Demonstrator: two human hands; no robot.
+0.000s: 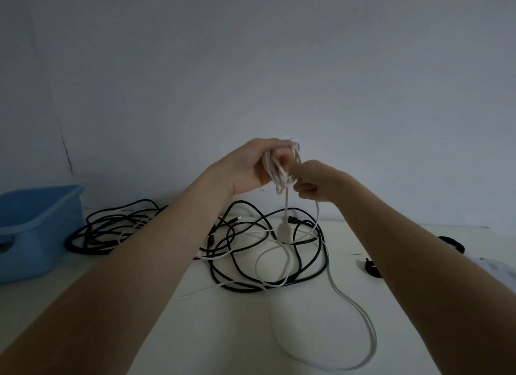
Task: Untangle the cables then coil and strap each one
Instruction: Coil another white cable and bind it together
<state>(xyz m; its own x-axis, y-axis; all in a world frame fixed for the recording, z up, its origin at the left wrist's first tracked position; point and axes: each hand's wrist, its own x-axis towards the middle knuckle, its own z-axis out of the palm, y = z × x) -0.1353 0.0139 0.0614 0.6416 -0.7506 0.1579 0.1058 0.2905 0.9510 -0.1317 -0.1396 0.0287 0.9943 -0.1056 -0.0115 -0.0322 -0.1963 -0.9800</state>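
Both arms reach out over the table, hands raised above it. My left hand (252, 166) curls its fingers round a bunch of white cable (282, 169) loops, holding them up. My right hand (314, 184) sits just beside it, fingers curled, pinching a strand of that same white cable. From the bunch, one end with its plug hangs straight down; a long slack loop trails onto the table (237, 332) toward me. Below the hands lies a tangle of black cables (251, 263) mixed with white strands, and a second black heap (111, 229) sits to the left. Bare tabletop in front, near me. A blue bin (36, 229) stands at the left edge; I can't see inside it. Small dark straps (372, 268) lie right.
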